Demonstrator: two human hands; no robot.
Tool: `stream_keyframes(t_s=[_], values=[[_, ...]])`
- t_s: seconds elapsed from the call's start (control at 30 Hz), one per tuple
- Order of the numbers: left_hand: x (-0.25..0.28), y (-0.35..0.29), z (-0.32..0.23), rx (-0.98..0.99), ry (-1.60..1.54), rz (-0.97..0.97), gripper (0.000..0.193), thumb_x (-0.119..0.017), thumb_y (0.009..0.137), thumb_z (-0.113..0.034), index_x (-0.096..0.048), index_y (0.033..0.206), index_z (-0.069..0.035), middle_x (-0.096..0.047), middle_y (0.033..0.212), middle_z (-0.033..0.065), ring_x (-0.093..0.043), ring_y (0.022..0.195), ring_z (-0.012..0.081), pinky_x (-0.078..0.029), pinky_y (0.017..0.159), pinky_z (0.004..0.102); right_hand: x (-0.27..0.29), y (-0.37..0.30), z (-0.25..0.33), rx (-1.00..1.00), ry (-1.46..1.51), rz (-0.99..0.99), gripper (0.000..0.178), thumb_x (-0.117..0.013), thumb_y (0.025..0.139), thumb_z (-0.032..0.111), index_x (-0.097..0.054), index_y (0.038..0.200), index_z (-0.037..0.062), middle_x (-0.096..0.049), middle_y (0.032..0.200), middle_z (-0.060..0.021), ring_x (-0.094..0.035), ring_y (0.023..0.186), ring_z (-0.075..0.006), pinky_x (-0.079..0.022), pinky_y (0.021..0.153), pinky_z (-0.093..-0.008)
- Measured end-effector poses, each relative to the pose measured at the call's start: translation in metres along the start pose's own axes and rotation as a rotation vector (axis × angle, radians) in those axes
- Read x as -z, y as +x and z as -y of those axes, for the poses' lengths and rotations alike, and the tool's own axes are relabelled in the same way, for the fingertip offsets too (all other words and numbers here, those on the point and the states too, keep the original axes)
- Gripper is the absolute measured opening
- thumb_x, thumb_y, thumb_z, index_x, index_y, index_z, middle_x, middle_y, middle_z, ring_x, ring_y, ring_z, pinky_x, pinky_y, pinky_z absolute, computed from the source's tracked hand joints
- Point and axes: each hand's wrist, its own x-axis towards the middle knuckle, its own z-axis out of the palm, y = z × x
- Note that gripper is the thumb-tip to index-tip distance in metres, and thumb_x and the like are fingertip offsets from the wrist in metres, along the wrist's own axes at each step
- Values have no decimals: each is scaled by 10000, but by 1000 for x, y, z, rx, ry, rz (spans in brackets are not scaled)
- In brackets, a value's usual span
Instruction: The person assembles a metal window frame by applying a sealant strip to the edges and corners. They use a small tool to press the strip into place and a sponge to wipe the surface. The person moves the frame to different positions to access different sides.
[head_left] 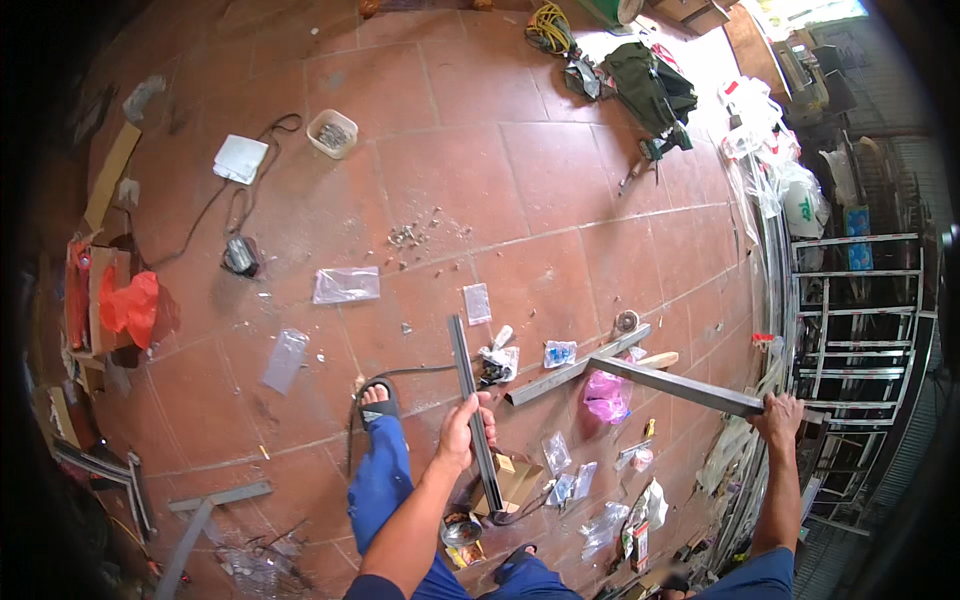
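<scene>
My left hand (462,432) is closed around a long grey metal profile (464,362) with grooves along its face, held upright in the picture over the floor. My right hand (778,415) grips the near end of a second grey metal bar (690,388). The far end of that bar meets a shorter metal bar (545,384) at an angle; whether they are joined I cannot tell. Beneath them lie a pink plastic bag (606,398) and a wooden piece (658,360). Beside the left profile is a dark power tool (497,368) with a cord, partly hidden.
Screws (408,235) lie scattered on the tiled floor (460,160), near a white tub (332,134). Clear plastic bags (347,285) are spread about. Metal frames (855,330) stack along the right; a red-lined box (105,290) and joined bars (205,510) lie left.
</scene>
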Motion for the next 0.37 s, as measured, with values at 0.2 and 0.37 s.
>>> stream_keyframes(t_s=[0.2, 0.37], values=[[23, -13, -10, 353, -16, 54, 586, -532, 1044, -605, -598, 1328, -96, -608, 789, 54, -590, 602, 170, -523, 544, 346, -18, -2, -14, -17, 62, 57, 453, -870, 686, 416, -744, 1052, 181, -682, 993, -110, -638, 1009, -311, -431, 946, -480], [3, -37, -86, 417, -322, 259, 643, -592, 1004, -621, -581, 1399, -113, -550, 841, 12, -527, 673, 146, -467, 609, 314, 3, 5, -11, -141, 270, 152, 473, -882, 714, 431, -748, 1084, 169, -686, 1127, -121, -589, 1167, -312, -402, 1026, -506]])
